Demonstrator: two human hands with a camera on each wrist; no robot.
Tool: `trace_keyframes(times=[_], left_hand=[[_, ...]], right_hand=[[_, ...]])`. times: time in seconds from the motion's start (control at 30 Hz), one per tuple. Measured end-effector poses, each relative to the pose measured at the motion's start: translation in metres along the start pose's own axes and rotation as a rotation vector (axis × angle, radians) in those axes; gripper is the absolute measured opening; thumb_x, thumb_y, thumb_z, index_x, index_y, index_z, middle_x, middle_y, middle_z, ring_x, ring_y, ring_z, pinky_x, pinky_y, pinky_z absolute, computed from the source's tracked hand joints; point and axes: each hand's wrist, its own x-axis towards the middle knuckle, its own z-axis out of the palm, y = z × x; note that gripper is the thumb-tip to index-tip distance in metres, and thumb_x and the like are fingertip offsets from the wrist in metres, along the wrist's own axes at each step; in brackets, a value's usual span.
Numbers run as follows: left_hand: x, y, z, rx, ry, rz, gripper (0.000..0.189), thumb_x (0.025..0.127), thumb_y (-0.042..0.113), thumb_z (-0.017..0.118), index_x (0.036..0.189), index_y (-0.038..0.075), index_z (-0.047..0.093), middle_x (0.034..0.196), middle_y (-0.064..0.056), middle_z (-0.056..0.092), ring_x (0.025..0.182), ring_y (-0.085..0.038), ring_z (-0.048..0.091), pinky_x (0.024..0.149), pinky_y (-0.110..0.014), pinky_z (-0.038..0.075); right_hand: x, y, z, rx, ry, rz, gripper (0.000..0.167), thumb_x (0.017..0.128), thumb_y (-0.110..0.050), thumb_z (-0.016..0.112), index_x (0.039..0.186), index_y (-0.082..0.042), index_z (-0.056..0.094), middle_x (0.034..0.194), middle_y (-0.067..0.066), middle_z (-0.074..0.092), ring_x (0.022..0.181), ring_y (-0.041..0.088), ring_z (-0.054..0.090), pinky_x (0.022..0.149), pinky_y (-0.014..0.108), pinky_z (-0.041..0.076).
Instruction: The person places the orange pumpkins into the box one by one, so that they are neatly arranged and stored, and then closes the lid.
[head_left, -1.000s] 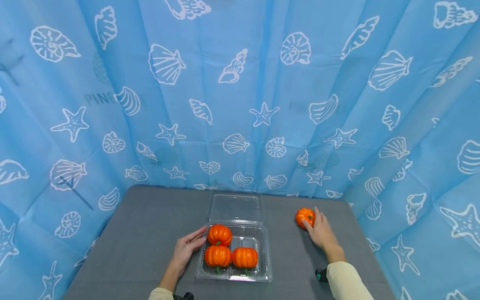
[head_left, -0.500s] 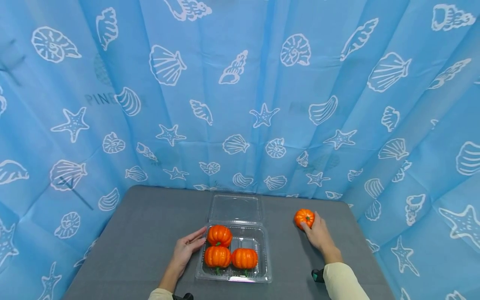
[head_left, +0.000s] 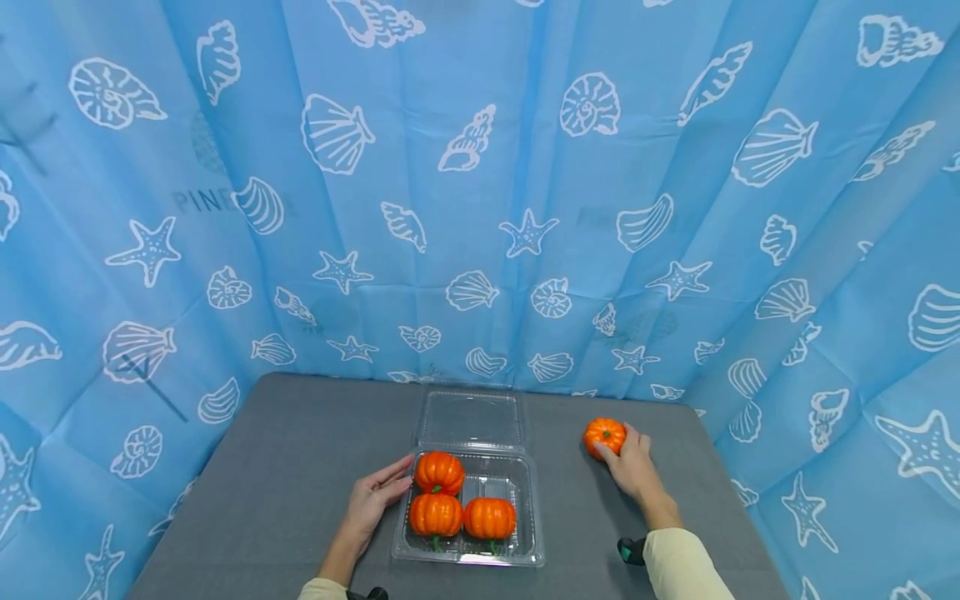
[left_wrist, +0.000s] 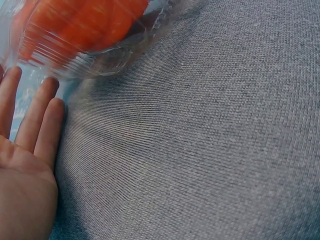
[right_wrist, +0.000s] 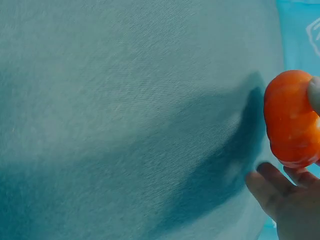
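Note:
A clear plastic clamshell container (head_left: 531, 508) lies with its lid (head_left: 471, 418) folded back on the table. Inside sit three small orange pumpkins: one at the back left (head_left: 440, 472), one at the front left (head_left: 436, 515) and one at the front right (head_left: 490, 518). My left hand (head_left: 369, 504) rests its straight fingertips against the container's left wall; the left wrist view has these fingers (left_wrist: 42, 120) beside the clear plastic. Farther right, my right hand (head_left: 636, 467) grips another orange pumpkin (right_wrist: 290, 117) between thumb and fingers, its green stem facing up in the head view.
A grey cloth-covered table (head_left: 300, 442) spreads beneath everything. Behind it and along both sides hangs a blue curtain (head_left: 420, 183) printed with white shells and starfish. The container's back right compartment (head_left: 495, 483) holds no pumpkin.
My right hand has shifted slightly left with the pumpkin in its grip. The left hand and the container have stayed in place.

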Motion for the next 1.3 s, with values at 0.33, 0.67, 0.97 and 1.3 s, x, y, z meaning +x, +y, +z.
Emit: trace_keyframes(times=[0.33, 0.67, 0.97, 1.3], left_hand=[[0.002, -0.004, -0.002, 0.016, -0.004, 0.003, 0.051, 0.092, 0.026, 0.076, 0.139, 0.01, 0.064, 0.146, -0.01, 0.061, 0.127, -0.015, 0.065, 0.09, -0.02, 0.059], [0.003, 0.0, -0.003, 0.014, -0.008, 0.002, 0.05, 0.091, 0.026, 0.076, 0.138, 0.012, 0.065, 0.145, -0.008, 0.062, 0.13, -0.016, 0.063, 0.091, -0.021, 0.059], [0.003, -0.004, 0.0, 0.022, -0.013, -0.007, 0.05, 0.093, 0.027, 0.075, 0.139, 0.013, 0.064, 0.146, -0.008, 0.061, 0.132, -0.018, 0.061, 0.093, -0.022, 0.058], [0.001, -0.002, -0.001, 0.01, -0.003, 0.002, 0.05, 0.091, 0.026, 0.076, 0.138, 0.012, 0.065, 0.145, -0.009, 0.062, 0.128, -0.018, 0.064, 0.091, -0.021, 0.059]], right_hand=[[-0.007, -0.023, -0.007, 0.066, 0.021, -0.078, 0.077, 0.1, -0.036, 0.064, 0.157, -0.001, 0.026, 0.14, 0.031, 0.026, 0.119, 0.047, 0.05, 0.102, 0.062, 0.046], [-0.016, -0.058, -0.015, 0.079, 0.097, -0.232, 0.074, 0.099, -0.035, 0.068, 0.157, -0.007, 0.033, 0.138, 0.027, 0.032, 0.119, 0.047, 0.053, 0.102, 0.063, 0.048], [-0.02, -0.077, -0.023, 0.095, 0.143, -0.325, 0.078, 0.093, -0.032, 0.076, 0.153, -0.001, 0.036, 0.14, 0.025, 0.038, 0.117, 0.04, 0.054, 0.1, 0.057, 0.052], [-0.033, -0.1, -0.027, 0.15, 0.147, -0.431, 0.071, 0.09, -0.026, 0.08, 0.146, -0.002, 0.045, 0.136, 0.021, 0.049, 0.112, 0.033, 0.057, 0.092, 0.051, 0.057]])
